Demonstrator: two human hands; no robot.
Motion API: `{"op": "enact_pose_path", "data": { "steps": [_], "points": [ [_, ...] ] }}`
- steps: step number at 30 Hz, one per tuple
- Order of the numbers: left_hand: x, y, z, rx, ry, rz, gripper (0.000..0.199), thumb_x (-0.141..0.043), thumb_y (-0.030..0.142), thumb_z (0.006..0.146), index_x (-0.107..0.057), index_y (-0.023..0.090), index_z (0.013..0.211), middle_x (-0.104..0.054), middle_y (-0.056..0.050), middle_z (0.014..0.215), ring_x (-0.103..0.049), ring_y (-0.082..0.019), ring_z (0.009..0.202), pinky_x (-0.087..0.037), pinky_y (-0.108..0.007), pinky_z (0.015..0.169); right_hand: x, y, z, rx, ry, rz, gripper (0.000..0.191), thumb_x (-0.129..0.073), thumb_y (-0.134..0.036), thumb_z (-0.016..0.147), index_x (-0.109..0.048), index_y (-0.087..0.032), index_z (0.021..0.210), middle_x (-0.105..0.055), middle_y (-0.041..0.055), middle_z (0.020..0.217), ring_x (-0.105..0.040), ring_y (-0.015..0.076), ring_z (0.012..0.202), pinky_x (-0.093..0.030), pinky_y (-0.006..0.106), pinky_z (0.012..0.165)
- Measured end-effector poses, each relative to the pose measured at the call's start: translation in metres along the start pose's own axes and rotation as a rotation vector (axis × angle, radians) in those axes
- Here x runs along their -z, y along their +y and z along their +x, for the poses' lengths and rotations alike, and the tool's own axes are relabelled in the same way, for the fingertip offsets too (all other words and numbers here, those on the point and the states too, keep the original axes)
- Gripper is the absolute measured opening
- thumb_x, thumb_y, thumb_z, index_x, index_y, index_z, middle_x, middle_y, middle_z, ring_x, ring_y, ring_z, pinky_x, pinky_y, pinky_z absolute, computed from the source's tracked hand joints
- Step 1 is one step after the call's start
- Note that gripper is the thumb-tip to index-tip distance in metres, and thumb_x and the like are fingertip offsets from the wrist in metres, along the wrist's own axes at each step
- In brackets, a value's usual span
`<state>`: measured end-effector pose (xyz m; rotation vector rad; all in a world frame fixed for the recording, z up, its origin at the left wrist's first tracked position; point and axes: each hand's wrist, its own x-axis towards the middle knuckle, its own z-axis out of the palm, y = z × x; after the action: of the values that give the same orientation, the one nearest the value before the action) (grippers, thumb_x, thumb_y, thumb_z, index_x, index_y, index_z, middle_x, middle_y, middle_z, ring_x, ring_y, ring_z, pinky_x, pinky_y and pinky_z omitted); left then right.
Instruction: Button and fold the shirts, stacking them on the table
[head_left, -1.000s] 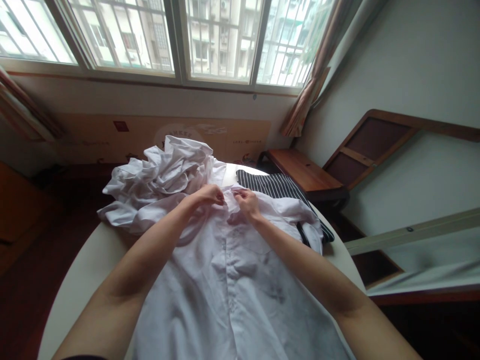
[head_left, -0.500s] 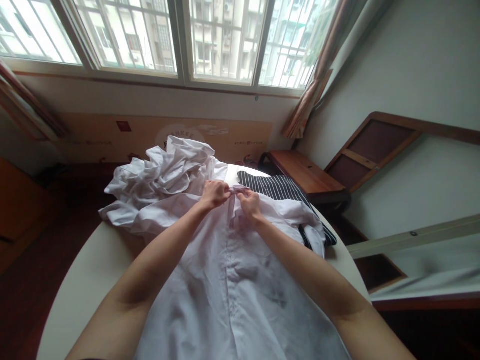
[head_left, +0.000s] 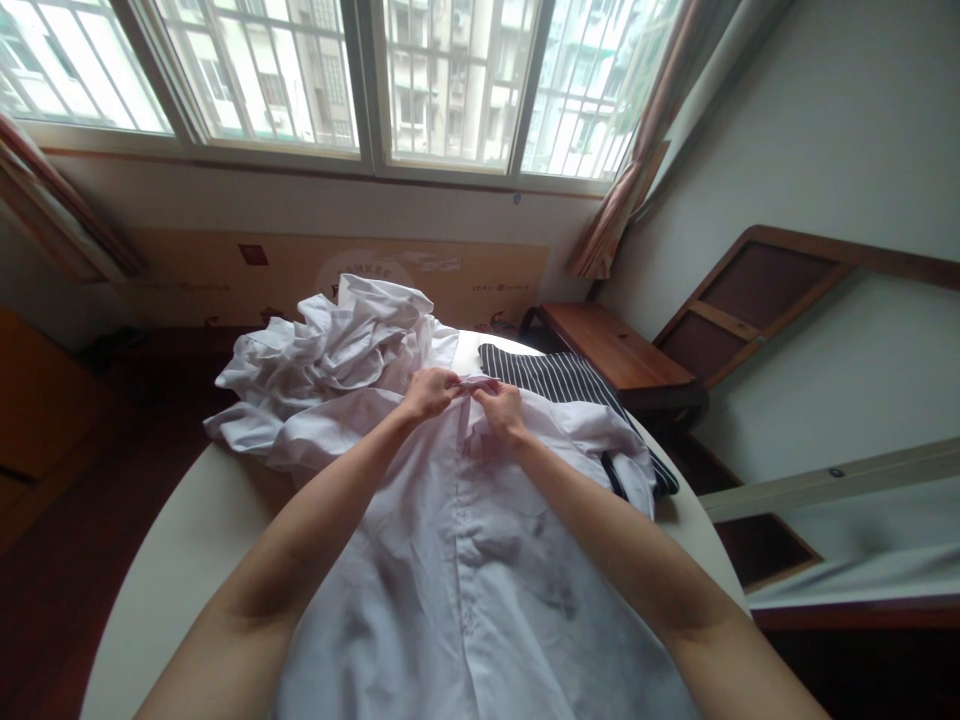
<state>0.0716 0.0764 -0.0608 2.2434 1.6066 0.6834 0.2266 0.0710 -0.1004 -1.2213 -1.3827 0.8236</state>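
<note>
A white shirt (head_left: pixel 495 560) lies spread over the round white table (head_left: pixel 172 540), its front seam running toward me. My left hand (head_left: pixel 433 392) pinches the shirt's edge at the collar end. Close by on the other side of the seam, my right hand (head_left: pixel 498 407) grips the same edge between thumb and fingers. A small gap separates the two hands, with folded fabric stretched between them. Whether a button sits under the fingertips is too small to make out.
Crumpled white cloth (head_left: pixel 330 340) is heaped at the table's far left. Dark striped fabric (head_left: pixel 555 374) lies at the far right, partly under the shirt. Beyond it stands a low wooden bench (head_left: pixel 615 345). Barred windows (head_left: pixel 450 80) are behind.
Both hands stay at the collar end with nearly the same hold; the left hand's knuckles have lowered slightly. The whole view has shifted a little.
</note>
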Motion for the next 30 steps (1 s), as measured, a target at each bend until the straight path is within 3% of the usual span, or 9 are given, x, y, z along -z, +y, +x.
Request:
{"op": "enact_pose_path", "data": {
  "steps": [6, 13, 18, 23, 26, 30],
  "points": [
    [-0.004, 0.003, -0.005, -0.039, 0.1, 0.071, 0.026, -0.056, 0.039, 0.084, -0.074, 0.02, 0.088, -0.072, -0.006, 0.084, -0.062, -0.02, 0.083, -0.039, -0.029, 0.077, 0.001, -0.004, -0.001, -0.074, -0.011, 0.0, 0.022, -0.062, -0.023, 0.066, -0.072, -0.016, 0.084, -0.074, 0.0061, 0.09, -0.068, 0.0219, 0.083, -0.051, 0.031, 0.079],
    [-0.011, 0.007, -0.014, -0.116, 0.172, 0.162, 0.025, -0.052, 0.036, 0.088, -0.072, 0.02, 0.089, -0.07, -0.008, 0.092, -0.058, -0.023, 0.093, -0.029, -0.041, 0.097, 0.001, -0.001, 0.001, -0.049, -0.001, -0.069, 0.02, -0.065, -0.024, 0.068, -0.072, -0.016, 0.084, -0.074, 0.0061, 0.088, -0.068, 0.0207, 0.08, -0.051, 0.029, 0.074],
    [-0.015, 0.005, -0.015, -0.087, 0.196, 0.163, 0.022, -0.053, 0.031, 0.088, -0.071, 0.02, 0.09, -0.069, -0.008, 0.094, -0.058, -0.023, 0.092, -0.031, -0.041, 0.095, 0.007, -0.008, -0.002, 0.083, -0.15, -0.102, 0.019, -0.065, -0.025, 0.072, -0.073, -0.017, 0.086, -0.074, 0.0051, 0.087, -0.068, 0.0195, 0.079, -0.051, 0.029, 0.074],
    [-0.016, 0.0, -0.011, -0.078, 0.199, 0.117, 0.019, -0.054, 0.029, 0.086, -0.071, 0.021, 0.088, -0.07, -0.006, 0.092, -0.059, -0.022, 0.092, -0.035, -0.038, 0.09, 0.009, -0.011, 0.0, 0.192, -0.142, -0.227, 0.016, -0.064, -0.029, 0.076, -0.074, -0.019, 0.085, -0.074, 0.005, 0.088, -0.067, 0.0198, 0.079, -0.05, 0.03, 0.075],
    [-0.015, -0.003, -0.01, -0.067, 0.172, 0.034, 0.019, -0.055, 0.03, 0.086, -0.072, 0.021, 0.087, -0.07, -0.005, 0.089, -0.06, -0.02, 0.089, -0.038, -0.034, 0.087, 0.007, -0.009, 0.003, 0.165, -0.171, -0.208, 0.014, -0.063, -0.027, 0.078, -0.072, -0.018, 0.083, -0.073, 0.0049, 0.085, -0.067, 0.0194, 0.079, -0.05, 0.029, 0.075],
    [-0.014, -0.004, -0.015, 0.001, 0.307, -0.002, 0.015, -0.058, 0.027, 0.084, -0.071, 0.021, 0.091, -0.069, -0.005, 0.097, -0.058, -0.022, 0.095, -0.039, -0.033, 0.087, 0.002, -0.007, 0.005, 0.132, -0.189, -0.222, 0.013, -0.059, -0.023, 0.08, -0.069, -0.017, 0.085, -0.073, 0.0058, 0.088, -0.067, 0.019, 0.082, -0.049, 0.029, 0.077]
  ]
}}
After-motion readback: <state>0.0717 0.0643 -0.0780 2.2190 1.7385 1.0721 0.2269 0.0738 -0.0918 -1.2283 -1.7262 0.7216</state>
